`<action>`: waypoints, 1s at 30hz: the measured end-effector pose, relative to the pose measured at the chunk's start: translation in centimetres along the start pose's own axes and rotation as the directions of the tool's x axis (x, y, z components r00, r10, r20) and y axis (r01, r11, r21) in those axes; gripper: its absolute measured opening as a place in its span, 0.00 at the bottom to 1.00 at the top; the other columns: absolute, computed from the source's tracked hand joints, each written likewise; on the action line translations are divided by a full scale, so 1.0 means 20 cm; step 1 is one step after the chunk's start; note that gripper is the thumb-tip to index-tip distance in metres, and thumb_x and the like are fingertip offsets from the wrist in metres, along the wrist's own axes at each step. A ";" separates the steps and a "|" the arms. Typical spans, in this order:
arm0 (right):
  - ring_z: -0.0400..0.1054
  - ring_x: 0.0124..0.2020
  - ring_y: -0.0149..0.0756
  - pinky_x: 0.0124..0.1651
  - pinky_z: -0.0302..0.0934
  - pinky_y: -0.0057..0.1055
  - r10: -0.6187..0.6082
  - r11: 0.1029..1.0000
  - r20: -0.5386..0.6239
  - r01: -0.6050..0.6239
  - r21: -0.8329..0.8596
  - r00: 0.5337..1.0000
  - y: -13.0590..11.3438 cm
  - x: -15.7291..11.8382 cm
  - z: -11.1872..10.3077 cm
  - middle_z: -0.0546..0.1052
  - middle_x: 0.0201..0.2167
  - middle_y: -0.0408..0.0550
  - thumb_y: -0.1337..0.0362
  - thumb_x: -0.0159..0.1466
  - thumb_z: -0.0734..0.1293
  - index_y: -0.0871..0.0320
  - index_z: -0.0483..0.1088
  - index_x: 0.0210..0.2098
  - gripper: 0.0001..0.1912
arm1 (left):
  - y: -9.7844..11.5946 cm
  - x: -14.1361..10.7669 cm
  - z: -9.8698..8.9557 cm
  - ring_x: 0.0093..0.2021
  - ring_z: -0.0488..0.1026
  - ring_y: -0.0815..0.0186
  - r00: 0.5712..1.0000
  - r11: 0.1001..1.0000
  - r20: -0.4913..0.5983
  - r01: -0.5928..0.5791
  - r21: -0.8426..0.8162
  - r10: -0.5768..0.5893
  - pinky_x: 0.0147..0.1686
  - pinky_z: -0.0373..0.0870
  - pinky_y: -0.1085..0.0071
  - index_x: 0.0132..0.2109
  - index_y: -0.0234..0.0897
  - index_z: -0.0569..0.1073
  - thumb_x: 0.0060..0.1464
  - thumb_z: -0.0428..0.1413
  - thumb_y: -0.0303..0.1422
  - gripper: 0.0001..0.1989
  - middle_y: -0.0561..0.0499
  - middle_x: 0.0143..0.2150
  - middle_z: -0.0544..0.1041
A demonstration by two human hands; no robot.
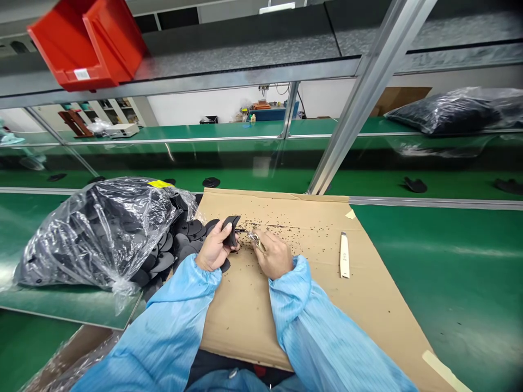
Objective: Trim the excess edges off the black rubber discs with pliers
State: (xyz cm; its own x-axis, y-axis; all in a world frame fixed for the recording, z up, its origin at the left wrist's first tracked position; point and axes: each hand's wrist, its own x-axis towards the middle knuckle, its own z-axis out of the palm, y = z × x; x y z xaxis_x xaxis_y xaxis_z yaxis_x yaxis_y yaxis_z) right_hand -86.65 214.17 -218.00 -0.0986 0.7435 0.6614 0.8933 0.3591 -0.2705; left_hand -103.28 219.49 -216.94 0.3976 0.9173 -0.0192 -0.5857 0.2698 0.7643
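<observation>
My left hand (214,248) is closed on a curved black piece (232,231), held up above the cardboard sheet (245,310). My right hand (274,255) grips a small metal hand tool (254,237), whose tip points left and is close to the black piece; whether they touch is too small to tell. Many tiny black bits lie scattered on the cardboard around both hands. Beside my left hand is a pile of flat black discs (163,261), spilling from a clear plastic bag (93,234).
A white cutter-like tool (344,256) lies on the cardboard at the right. A metal post (363,103) slants up behind the sheet. A red bin (87,49) hangs at the upper left. A filled plastic bag (449,111) rests at the back right.
</observation>
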 end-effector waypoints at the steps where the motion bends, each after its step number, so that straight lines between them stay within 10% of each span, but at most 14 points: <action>1: 0.68 0.34 0.38 0.38 0.61 0.31 0.021 0.999 0.014 -0.022 0.033 1.000 0.00 0.00 0.00 0.74 0.34 0.48 0.65 0.66 0.60 0.58 0.70 0.48 0.13 | 0.00 0.00 0.00 0.28 0.67 0.71 1.000 1.000 -0.005 -0.006 0.003 0.006 0.21 0.63 0.76 0.45 0.38 0.65 0.46 0.65 0.38 0.22 0.55 0.28 0.66; 14: 0.69 0.40 0.42 0.43 0.63 0.36 0.258 0.925 0.011 -0.250 0.285 0.966 0.00 0.00 0.01 0.75 0.41 0.50 0.57 0.63 0.62 0.57 0.71 0.49 0.17 | -0.01 0.01 -0.01 0.31 0.70 0.72 0.998 0.998 -0.019 -0.064 0.004 0.064 0.31 0.71 0.73 0.45 0.37 0.65 0.44 0.67 0.33 0.24 0.54 0.33 0.70; 30: 0.67 0.41 0.40 0.46 0.62 0.35 -0.031 0.957 0.125 -0.007 0.289 0.992 -0.05 -0.01 0.00 0.73 0.39 0.50 0.63 0.64 0.62 0.57 0.68 0.49 0.14 | 0.02 0.02 -0.05 0.28 0.69 0.71 0.991 0.964 0.004 0.134 -0.228 -0.136 0.19 0.63 0.80 0.47 0.37 0.68 0.51 0.57 0.25 0.15 0.52 0.31 0.68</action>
State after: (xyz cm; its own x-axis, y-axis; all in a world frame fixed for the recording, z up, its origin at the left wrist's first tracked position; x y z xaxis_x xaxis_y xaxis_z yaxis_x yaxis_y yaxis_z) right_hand -87.59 213.61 -217.85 -0.1799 0.7967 0.5770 0.7293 0.5017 -0.4653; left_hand -104.08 220.19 -217.22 0.4764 0.8709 -0.1210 -0.6728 0.4496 0.5876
